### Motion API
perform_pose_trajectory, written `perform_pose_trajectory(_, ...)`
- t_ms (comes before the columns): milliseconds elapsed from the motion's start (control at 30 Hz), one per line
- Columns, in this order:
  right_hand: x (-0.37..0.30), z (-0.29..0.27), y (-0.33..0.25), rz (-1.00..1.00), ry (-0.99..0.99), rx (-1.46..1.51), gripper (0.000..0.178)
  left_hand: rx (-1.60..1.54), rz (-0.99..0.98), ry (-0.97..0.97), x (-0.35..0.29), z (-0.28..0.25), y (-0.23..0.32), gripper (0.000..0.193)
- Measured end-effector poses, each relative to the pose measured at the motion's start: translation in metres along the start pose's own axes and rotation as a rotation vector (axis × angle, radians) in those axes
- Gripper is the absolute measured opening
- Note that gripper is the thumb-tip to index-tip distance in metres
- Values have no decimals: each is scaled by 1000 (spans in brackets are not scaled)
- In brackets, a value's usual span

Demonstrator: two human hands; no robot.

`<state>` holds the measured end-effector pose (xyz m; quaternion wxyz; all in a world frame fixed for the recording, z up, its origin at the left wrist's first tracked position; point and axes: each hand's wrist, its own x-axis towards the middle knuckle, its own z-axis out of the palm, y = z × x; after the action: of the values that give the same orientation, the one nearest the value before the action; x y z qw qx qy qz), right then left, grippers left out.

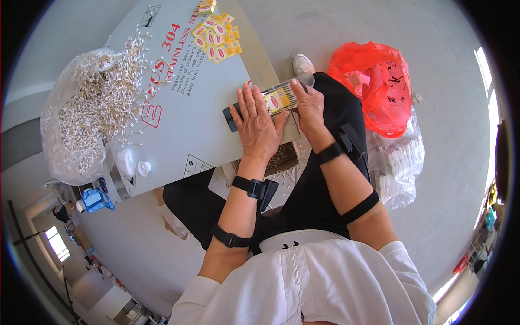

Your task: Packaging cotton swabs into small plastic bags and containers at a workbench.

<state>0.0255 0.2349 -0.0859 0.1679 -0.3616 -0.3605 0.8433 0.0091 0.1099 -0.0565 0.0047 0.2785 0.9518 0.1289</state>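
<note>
A small clear bag of cotton swabs (pixel 290 93) with a yellow label inside lies at the right edge of the table. My right hand (pixel 311 107) grips its right end, thumb on top; the fingers beneath are partly hidden. My left hand (pixel 253 120) lies flat with fingers stretched out over the bag's left end and a dark flat block (pixel 228 118). Most of that block is hidden under the hand. Farther off on the table is a heap of yellow labels (pixel 218 39). A large pile of loose cotton swabs (pixel 100 103) spills from a clear plastic bag (pixel 51 116) at the left.
The grey printed table (pixel 184 130) ends just before my lap. Below its edge stands a carton (pixel 290 157) with swabs in it. On the floor at the right are a red plastic bag (pixel 395 116) and a clear bag of white packs (pixel 403 162). A blue packet (pixel 98 199) sits by the left corner.
</note>
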Motion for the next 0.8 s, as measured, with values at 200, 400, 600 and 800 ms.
perform_pose_trajectory(200, -5, -5, -11, 98, -9, 14, 22, -21, 21, 1, -11, -8, 4, 89)
perform_pose_trajectory(400, -5, -1, -9, 105, -3, 5, 17, 8, 2, -17, -12, -9, 5, 88)
perform_pose_trajectory(600, 2, -8, 0, 45, -27, -32, 18, 182, 53, -86, -6, -14, 15, 86)
perform_pose_trajectory(800, -4, -9, -9, 130, 9, 27, 21, 13, -8, -39, -13, -9, 12, 86)
